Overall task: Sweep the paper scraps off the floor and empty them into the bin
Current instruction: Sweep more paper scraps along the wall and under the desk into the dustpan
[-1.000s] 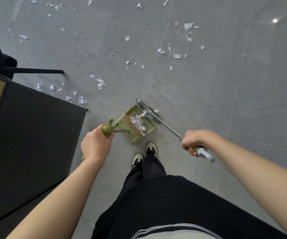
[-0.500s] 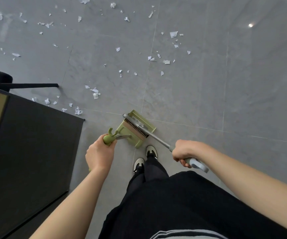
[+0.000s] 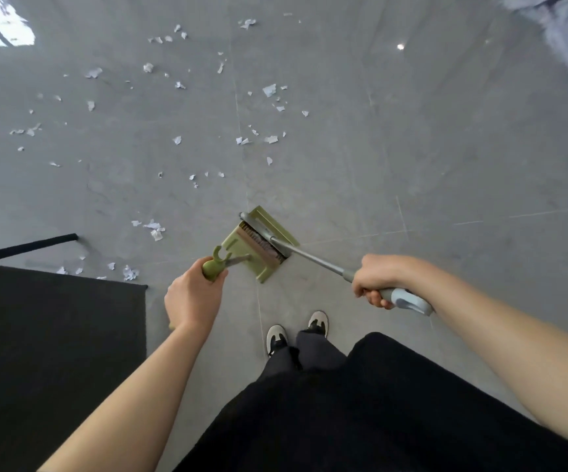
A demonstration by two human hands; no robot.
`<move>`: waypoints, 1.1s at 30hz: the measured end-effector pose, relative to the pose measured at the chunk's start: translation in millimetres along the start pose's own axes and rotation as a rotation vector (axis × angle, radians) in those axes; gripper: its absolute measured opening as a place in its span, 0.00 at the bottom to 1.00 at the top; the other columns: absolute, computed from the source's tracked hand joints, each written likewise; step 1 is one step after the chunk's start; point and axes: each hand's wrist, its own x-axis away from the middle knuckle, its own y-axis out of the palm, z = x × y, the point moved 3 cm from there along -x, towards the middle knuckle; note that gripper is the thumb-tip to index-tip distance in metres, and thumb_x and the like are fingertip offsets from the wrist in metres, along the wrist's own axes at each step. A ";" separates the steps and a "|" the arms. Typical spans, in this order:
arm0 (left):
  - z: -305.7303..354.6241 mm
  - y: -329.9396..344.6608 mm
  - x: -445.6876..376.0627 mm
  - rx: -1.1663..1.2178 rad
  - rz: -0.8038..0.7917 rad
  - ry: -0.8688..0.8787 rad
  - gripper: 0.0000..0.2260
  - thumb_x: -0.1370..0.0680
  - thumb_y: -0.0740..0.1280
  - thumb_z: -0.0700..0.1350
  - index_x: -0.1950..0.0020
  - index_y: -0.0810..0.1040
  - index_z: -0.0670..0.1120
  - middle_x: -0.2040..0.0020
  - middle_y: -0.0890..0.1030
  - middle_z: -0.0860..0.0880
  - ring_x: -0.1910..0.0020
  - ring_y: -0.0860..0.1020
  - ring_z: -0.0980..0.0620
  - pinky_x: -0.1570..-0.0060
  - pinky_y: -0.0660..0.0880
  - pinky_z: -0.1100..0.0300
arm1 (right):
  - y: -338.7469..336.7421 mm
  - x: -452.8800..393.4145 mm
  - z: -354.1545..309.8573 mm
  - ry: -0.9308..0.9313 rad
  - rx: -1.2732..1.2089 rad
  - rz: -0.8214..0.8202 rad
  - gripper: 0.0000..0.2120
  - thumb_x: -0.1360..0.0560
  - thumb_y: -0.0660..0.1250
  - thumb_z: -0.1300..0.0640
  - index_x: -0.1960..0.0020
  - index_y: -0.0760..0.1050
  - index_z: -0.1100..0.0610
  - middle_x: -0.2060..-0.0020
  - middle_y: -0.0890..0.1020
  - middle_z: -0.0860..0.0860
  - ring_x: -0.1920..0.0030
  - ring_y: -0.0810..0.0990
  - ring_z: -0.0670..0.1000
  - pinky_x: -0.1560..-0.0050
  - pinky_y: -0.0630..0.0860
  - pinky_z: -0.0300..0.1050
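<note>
A green dustpan (image 3: 277, 229) sits on the grey floor just ahead of my feet. My left hand (image 3: 194, 296) grips its green handle (image 3: 215, 265). My right hand (image 3: 378, 279) grips the grey broom handle (image 3: 313, 258). The broom head (image 3: 260, 243) lies across the inside of the dustpan and covers what is in it. White paper scraps (image 3: 270, 90) lie scattered over the floor ahead and to the left, with a small cluster (image 3: 153, 229) near the dustpan's left. No bin is in view.
A black cabinet or table (image 3: 54, 352) stands at my left, with a black bar (image 3: 27, 247) on the floor beyond it and scraps (image 3: 129, 272) along its far edge. My shoes (image 3: 296, 330) are right behind the dustpan. Open floor lies to the right.
The broom head has swung from the dustpan's right edge into the pan, over the collected scraps. My view has tilted up, so more of the scrap-strewn floor shows.
</note>
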 end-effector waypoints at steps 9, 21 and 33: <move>83.8 19.8 12.2 -0.052 -0.067 0.238 0.09 0.23 0.69 0.54 0.45 0.82 0.54 0.59 0.82 0.47 0.60 0.74 0.44 0.59 0.69 0.55 | -15.0 24.8 95.0 -0.002 -0.304 0.088 0.04 0.26 0.59 0.68 0.58 0.67 0.61 0.76 0.69 0.52 0.76 0.66 0.48 0.75 0.65 0.37; 207.3 119.2 134.8 -0.124 -0.193 0.554 0.10 0.24 0.69 0.54 0.44 0.81 0.55 0.58 0.83 0.46 0.57 0.79 0.40 0.59 0.73 0.54 | -15.9 62.2 308.8 0.045 -0.663 0.169 0.05 0.27 0.60 0.69 0.60 0.67 0.62 0.77 0.70 0.52 0.79 0.67 0.48 0.77 0.66 0.35; 333.0 272.0 329.7 -0.197 -0.403 0.835 0.10 0.23 0.69 0.55 0.44 0.80 0.55 0.61 0.80 0.50 0.59 0.77 0.43 0.60 0.73 0.54 | 19.4 99.4 573.8 0.143 -1.035 0.247 0.04 0.27 0.59 0.69 0.59 0.67 0.63 0.73 0.71 0.54 0.78 0.67 0.49 0.76 0.65 0.35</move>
